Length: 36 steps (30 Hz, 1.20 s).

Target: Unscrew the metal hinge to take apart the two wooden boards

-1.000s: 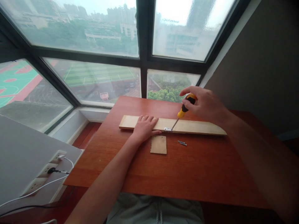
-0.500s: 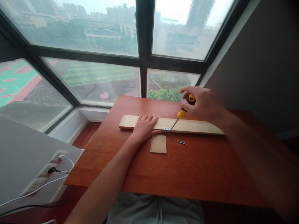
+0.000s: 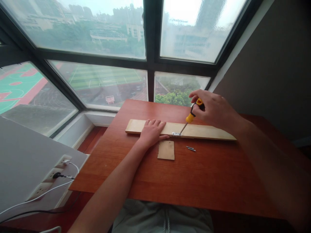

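**Screwdriver tip down on a little metal plate, board pinned under the other hand**

So the small silver metal plate [image 3: 176, 134] sits right at the near long edge of a long, pale, flat wooden board [image 3: 201, 130], a bit to the right of the hand holding the board. The tip of a screwdriver with a yellow-and-black handle and thin metal shaft [image 3: 189, 118] meets the plate at its right end, with the tool leaning up and to the right. Can't really make out the screw under the tip, it's too small.

The right hand [image 3: 211, 106] has its fingers and thumb curled around the screwdriver handle, gripping near the top. The left hand [image 3: 152, 132] isn't pinching anything: it lies palm down across the board, fingers stretched over the wood, thumb poking out along the near edge towards the plate. The board's right end runs behind the right wrist.

Just below the left thumb there's a flat tan rectangular piece [image 3: 166, 150] with a rough left side and a tiny dark hole near its top. To the right of that, two thin silver screws [image 3: 190, 149] lie side by side. It's all on a reddish-brown wooden table [image 3: 206, 181], up against big dark-framed windows [image 3: 150, 58]. White wall sockets [image 3: 52, 176] with cables are off to the left.
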### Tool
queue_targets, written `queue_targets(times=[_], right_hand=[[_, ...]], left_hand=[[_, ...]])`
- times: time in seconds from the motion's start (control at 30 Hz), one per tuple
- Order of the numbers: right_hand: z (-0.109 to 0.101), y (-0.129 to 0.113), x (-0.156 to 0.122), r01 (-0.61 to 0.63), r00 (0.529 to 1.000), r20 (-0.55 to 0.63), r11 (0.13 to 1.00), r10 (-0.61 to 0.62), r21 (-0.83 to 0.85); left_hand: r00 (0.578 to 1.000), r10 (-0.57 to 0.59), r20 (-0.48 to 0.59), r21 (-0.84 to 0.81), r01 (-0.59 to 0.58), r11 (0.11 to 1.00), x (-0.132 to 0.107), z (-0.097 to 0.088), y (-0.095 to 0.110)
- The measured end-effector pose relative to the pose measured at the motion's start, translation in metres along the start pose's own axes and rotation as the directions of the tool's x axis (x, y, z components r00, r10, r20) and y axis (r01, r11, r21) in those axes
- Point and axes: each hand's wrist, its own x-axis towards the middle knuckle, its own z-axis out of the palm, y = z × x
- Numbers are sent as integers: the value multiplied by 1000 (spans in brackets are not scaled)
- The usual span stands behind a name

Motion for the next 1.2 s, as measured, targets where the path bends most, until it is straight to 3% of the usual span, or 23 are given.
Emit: queue_targets(times=[0.13,0.27,0.37,0.53,0.77,1.03,1.2], right_hand=[[-4,-4,-2,-28,999,32,1000,28,14],[-2,-6,-1,-100,995,-32,992,98,-70],[1,-3,0,-79,996,-53,996,76,-46],[0,-4,1,-48,999,18,999,48,10],[0,-10,5,-123,992,-6,980,124,-159],[-3,-8,5,-18,998,61,1000,16,22],[-6,-12,5,-109,992,41,983,117,-147]], left_hand=[[1000,-3,3,8,3,1000,0,0,0],[1000,-8,4,8,8,1000,0,0,0],[1000,-4,1,12,4,1000,0,1,0],[1000,-2,0,15,2,1000,-1,1,0],[1000,-11,12,17,11,1000,-1,1,0],[1000,-2,2,23,2,1000,-1,1,1],[1000,-5,1,14,5,1000,-1,1,1]])
